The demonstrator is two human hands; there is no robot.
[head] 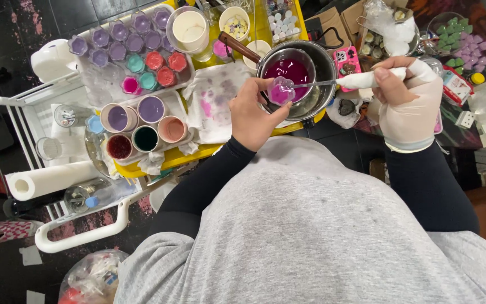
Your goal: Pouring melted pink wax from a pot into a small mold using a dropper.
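Right over the metal pot [322, 67], the person's left hand [251, 115] is pinching a small clear flower-shaped cup [282, 91] between thumb and fingertips, holding it just above the pot's near rim. The cup is showing pink inside. Meanwhile the right hand [406, 98], wearing a pale glove, is closing around the white wrapped handle of a thin metal tool [333, 83], which is reaching sideways across the pot so that its tip is meeting the cup. Inside the pot a smaller bowl of deep magenta liquid [291, 70] is sitting, and a wooden handle [238, 47] is sticking out toward the far left.

The pot is resting on a yellow table [175, 157] beside a stained white cloth [217, 101]. Further left, a white tray [105, 84] is holding small cups of purple, teal and red filling, and nearer the person several larger paper cups [142, 121] of coloured liquid are standing together. A roll of paper towel [49, 179] is lying on a white cart below them.
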